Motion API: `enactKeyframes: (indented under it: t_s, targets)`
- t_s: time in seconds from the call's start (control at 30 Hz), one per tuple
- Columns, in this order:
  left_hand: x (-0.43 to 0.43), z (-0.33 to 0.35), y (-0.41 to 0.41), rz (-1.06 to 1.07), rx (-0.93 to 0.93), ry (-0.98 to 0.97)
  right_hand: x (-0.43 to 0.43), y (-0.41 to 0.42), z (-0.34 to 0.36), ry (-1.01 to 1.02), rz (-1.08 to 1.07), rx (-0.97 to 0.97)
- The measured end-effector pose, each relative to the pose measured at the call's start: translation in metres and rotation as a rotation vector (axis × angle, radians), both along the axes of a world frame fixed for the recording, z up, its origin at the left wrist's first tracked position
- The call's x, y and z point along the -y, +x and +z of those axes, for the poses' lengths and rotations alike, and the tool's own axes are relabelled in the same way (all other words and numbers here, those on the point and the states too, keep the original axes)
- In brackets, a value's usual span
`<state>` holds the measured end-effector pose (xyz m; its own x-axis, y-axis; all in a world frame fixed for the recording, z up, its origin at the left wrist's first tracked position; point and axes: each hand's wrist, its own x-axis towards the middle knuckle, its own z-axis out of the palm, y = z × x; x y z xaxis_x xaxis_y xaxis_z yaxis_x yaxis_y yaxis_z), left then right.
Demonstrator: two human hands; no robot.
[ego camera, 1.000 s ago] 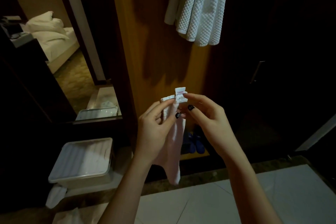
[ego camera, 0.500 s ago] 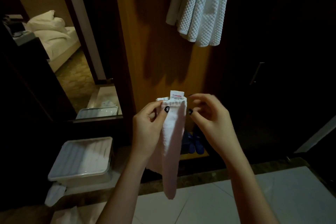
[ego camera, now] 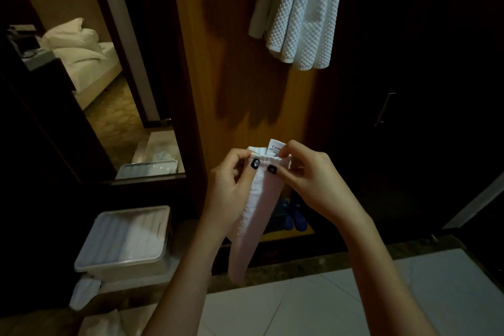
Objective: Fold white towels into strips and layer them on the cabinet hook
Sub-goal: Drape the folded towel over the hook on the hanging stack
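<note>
Head view: both forearms reach up from below, wrists bent inward so the hands meet at chest height before the wooden cabinet panel (ego camera: pixel 240 68). The left hand (ego camera: pixel 231 180) and right hand (ego camera: pixel 313 174) each pinch the top edge of a folded white towel (ego camera: pixel 256 213) (label (ego camera: pixel 276 148) sticking up), which hangs down as a narrow strip. More towels (ego camera: pixel 300 13) hang above.
</note>
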<state>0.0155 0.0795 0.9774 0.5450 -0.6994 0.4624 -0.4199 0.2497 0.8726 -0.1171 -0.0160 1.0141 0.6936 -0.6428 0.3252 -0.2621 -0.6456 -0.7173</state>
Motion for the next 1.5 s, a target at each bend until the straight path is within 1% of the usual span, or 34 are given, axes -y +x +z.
enactKeyframes:
  t_s: [0.07,0.13,0.2,0.27,0.33,0.43,0.47,0.53,0.6,0.67,0.73,0.83,0.9,1.0,1.07,1.2,1.33,1.5]
  targets:
    - [0.0,0.001,0.001,0.029,0.03,-0.015,-0.001,0.003,0.001,0.024,0.016,0.058]
    - [0.0,0.003,0.001,0.068,0.075,-0.033,-0.001,0.008,0.002,0.016,0.013,0.121]
    - [0.002,0.005,0.001,0.117,0.082,-0.065,-0.001,0.014,0.001,0.003,0.001,0.185]
    - [0.003,0.008,0.001,0.116,0.006,-0.1,-0.002,0.018,0.001,0.001,-0.017,0.242]
    - [0.003,0.007,0.002,0.047,-0.082,-0.073,-0.001,0.021,0.001,0.019,-0.037,0.299]
    - [0.004,0.002,0.001,0.026,-0.056,0.051,0.004,0.024,0.003,0.043,-0.095,0.404]
    - [0.005,0.002,0.0,0.042,-0.057,0.052,0.006,0.025,0.003,0.076,-0.099,0.44]
    - [0.009,0.003,-0.001,0.061,-0.117,0.009,0.009,0.025,0.001,0.178,-0.075,0.487]
    - [0.012,0.005,0.0,0.072,-0.168,-0.024,0.014,0.025,-0.005,0.3,-0.053,0.463]
    - [0.015,0.007,0.001,0.049,-0.172,-0.034,0.018,0.025,-0.01,0.351,-0.033,0.41]
    - [0.017,0.006,0.0,0.005,-0.18,-0.048,0.023,0.024,-0.012,0.382,-0.003,0.441]
    - [0.017,-0.003,0.003,0.029,-0.213,-0.052,0.033,0.021,-0.008,0.43,0.028,0.502]
    - [0.017,-0.013,0.005,0.032,-0.165,-0.019,0.04,0.019,-0.006,0.476,0.046,0.514]
    - [0.022,-0.025,0.005,-0.015,-0.042,0.05,0.047,0.017,-0.007,0.533,0.052,0.528]
    - [0.026,-0.031,0.005,-0.023,-0.05,0.067,0.048,0.017,-0.007,0.561,0.061,0.553]
    - [0.027,-0.035,0.006,-0.065,-0.125,0.073,0.053,0.017,-0.006,0.618,0.082,0.594]
    - [0.025,-0.035,0.005,-0.119,-0.047,0.095,0.06,0.017,-0.005,0.73,0.06,0.639]
    - [0.022,-0.035,-0.004,-0.19,-0.093,0.15,0.064,0.018,-0.012,0.772,0.051,0.638]
